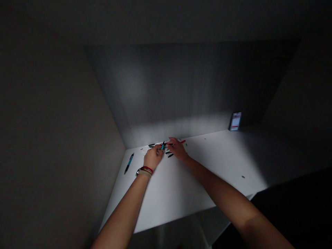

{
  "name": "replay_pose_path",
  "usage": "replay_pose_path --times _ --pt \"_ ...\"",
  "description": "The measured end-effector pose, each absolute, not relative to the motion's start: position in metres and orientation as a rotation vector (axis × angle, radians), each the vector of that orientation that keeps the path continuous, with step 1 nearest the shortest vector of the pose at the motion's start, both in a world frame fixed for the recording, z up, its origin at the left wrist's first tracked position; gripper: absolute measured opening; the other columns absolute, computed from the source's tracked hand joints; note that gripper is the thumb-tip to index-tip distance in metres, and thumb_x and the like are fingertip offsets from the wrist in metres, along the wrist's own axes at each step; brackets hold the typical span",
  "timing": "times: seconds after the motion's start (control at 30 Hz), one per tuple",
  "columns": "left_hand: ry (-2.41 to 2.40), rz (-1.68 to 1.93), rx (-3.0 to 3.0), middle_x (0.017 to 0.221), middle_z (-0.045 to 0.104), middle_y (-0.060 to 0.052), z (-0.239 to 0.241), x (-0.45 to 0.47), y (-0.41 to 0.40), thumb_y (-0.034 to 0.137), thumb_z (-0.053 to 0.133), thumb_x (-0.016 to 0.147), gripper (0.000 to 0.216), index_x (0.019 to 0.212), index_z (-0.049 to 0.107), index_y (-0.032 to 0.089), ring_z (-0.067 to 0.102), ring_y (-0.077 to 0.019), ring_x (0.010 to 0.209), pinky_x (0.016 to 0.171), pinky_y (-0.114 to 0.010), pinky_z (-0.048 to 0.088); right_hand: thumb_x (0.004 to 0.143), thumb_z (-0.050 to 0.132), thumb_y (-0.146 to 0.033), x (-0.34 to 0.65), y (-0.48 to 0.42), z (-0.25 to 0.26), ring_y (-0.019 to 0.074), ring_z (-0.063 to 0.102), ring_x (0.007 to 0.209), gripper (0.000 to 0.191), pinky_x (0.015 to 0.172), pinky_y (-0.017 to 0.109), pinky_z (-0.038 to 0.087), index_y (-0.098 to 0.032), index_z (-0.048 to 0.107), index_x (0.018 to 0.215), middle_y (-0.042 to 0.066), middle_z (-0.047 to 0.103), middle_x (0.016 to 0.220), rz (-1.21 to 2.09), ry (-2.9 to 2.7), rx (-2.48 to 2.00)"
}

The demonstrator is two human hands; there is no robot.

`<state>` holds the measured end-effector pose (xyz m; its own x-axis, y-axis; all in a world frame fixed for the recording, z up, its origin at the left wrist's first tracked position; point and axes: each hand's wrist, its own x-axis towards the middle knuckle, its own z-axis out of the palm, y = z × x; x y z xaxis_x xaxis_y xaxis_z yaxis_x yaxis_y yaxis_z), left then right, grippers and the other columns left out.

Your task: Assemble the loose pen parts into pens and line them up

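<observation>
Blue pen part (pixel 163 146), near the back edge of the surface (pixel 166 193), is pinched in the left hand (pixel 153 157); the right hand (pixel 177 149) curls just beside it (gripping what, I can't tell). Both seem busy fiddling with that piece; moving on calls for steadiness.

On the counter (pixel 166 200), a lit-screened device (pixel 235 121) stands at back right; a grey panel (pixel 168 83) rises behind the counter, a wall (pixel 57 138) left of it.
</observation>
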<state>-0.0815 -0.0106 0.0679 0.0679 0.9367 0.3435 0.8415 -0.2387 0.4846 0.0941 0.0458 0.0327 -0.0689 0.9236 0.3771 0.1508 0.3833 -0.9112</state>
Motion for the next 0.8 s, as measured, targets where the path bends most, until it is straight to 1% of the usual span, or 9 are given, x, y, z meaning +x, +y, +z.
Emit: replay_pose_path --times 0.1,0.2,0.3,0.43,0.5,0.57,0.63,0.7,0.8 --pt "2.05 0.752 2.123 0.103 0.078 -0.01 0.065 -0.094 -0.006 0.035 0.058 0.092 0.028 0.115 0.071 0.027 0.072 -0.0252 0.097 0.075 -0.029 0.048 0.083 0.071 -0.035 0.092 0.047 0.028 0.0176 0.07 0.081 0.038 0.071 0.029 0.059 -0.021 0.065 0.117 0.006 0.075 0.1 0.813 -1.608 -1.016" --pt "2.187 0.658 2.01 0.104 0.078 -0.013 0.065 -0.112 -0.001 0.035 0.058 0.09 0.03 0.114 0.072 0.025 0.072 -0.0267 0.1 0.077 -0.03 0.049 0.086 0.066 -0.043 0.089 0.045 0.027 0.0164 0.068 0.075 0.034 0.062 0.025 0.055 -0.019 0.069 0.11 0.005 0.074 0.09 0.908 -1.67 -0.969" --pt "2.214 0.703 1.951 0.105 0.078 -0.012 0.071 -0.132 0.003 0.034 0.056 0.091 0.03 0.114 0.072 0.024 0.071 -0.0263 0.102 0.076 -0.029 0.048 0.087 0.064 -0.051 0.086 0.042 0.03 0.0156 0.066 0.069 0.038 0.057 0.024 0.052 -0.017 0.071 0.103 0.003 0.07 0.08 0.981 -1.693 -0.937" --pt "2.327 0.809 1.824 0.109 0.078 -0.013 0.077 -0.164 0.007 0.038 0.054 0.094 0.033 0.115 0.073 0.022 0.072 -0.0275 0.101 0.073 -0.03 0.048 0.087 0.063 -0.055 0.084 0.039 0.032 0.0137 0.058 0.062 0.041 0.055 0.023 0.046 -0.016 0.071 0.094 0.0 0.063 0.068 0.991 -1.75 -0.895" --pt "2.347 0.812 1.766 0.11 0.078 -0.012 0.075 -0.18 0.009 0.036 0.054 0.093 0.032 0.113 0.073 0.021 0.072 -0.0265 0.101 0.073 -0.029 0.048 0.088 0.061 -0.057 0.084 0.038 0.031 0.013 0.054 0.059 0.041 0.053 0.022 0.043 -0.017 0.071 0.087 -0.001 0.058 0.063 0.976 -1.789 -0.886" --pt "2.356 0.732 1.726 0.11 0.078 -0.013 0.071 -0.191 0.012 0.033 0.057 0.091 0.029 0.108 0.075 0.018 0.072 -0.0262 0.102 0.074 -0.028 0.048 0.089 0.06 -0.057 0.084 0.038 0.03 0.0128 0.052 0.059 0.042 0.054 0.022 0.042 -0.017 0.068 0.077 -0.002 0.056 0.06 0.937 -1.825 -0.876" --pt "2.348 0.627 1.732 0.108 0.078 -0.014 0.065 -0.196 0.013 0.034 0.061 0.089 0.026 0.1 0.077 0.017 0.072 -0.0273 0.102 0.074 -0.028 0.049 0.09 0.06 -0.057 0.083 0.039 0.029 0.0132 0.053 0.06 0.044 0.055 0.023 0.042 -0.018 0.067 0.071 -0.002 0.055 0.059 0.911 -1.84 -0.876" --pt "2.343 0.535 1.742 0.104 0.079 -0.014 0.06 -0.197 0.014 0.033 0.065 0.086 0.022 0.094 0.078 0.018 0.072 -0.0277 0.1 0.074 -0.028 0.049 0.091 0.058 -0.056 0.082 0.039 0.028 0.0137 0.054 0.061 0.043 0.056 0.023 0.044 -0.018 0.068 0.074 -0.001 0.057 0.06 0.925 -1.83 -0.88" --pt "2.354 0.444 1.732 0.102 0.079 -0.013 0.057 -0.197 0.012 0.031 0.068 0.082 0.018 0.091 0.077 0.018 0.073 -0.0269 0.096 0.074 -0.027 0.049 0.093 0.056 -0.056 0.081 0.04 0.028 0.0131 0.056 0.06 0.044 0.056 0.024 0.047 -0.016 0.072 0.08 0.0 0.061 0.064 0.981 -1.795 -0.891"
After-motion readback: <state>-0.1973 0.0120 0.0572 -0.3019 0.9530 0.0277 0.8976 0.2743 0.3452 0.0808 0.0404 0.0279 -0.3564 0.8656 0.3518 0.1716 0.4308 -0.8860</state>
